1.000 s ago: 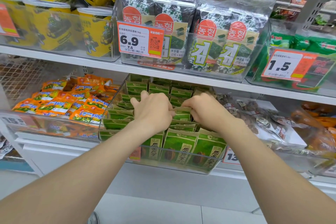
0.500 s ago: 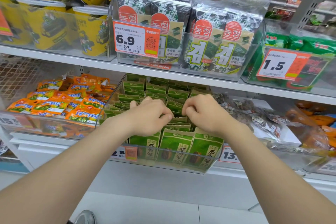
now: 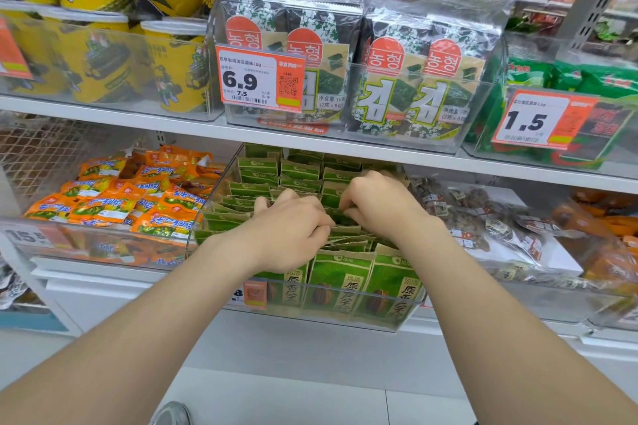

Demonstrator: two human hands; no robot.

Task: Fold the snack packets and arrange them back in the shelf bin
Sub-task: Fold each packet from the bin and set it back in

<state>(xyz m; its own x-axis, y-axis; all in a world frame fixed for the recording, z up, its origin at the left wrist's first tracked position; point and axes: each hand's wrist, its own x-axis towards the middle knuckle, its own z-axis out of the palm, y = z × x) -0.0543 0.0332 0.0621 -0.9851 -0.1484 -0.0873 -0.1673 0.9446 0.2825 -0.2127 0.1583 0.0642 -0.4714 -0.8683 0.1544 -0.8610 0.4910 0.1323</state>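
A clear plastic shelf bin (image 3: 348,316) on the lower shelf holds rows of green snack packets (image 3: 340,281), standing upright. Both hands reach into the middle of the bin. My left hand (image 3: 291,229) has its fingers curled down among the packet tops and pinches one. My right hand (image 3: 378,205) sits just right of it, with fingers curled on the top edge of a packet in the same row. The fingertips and the gripped packet edges are mostly hidden by the hands.
Orange snack packets (image 3: 138,197) fill the bin to the left. Clear bags of brown snacks (image 3: 483,221) lie to the right. The shelf above (image 3: 138,114) carries seaweed packs (image 3: 407,79), yellow tubs (image 3: 100,55) and price tags (image 3: 259,79), close over the hands.
Both hands have shifted slightly deeper into the bin and stayed curled on the green packets. The camera has drifted a little.
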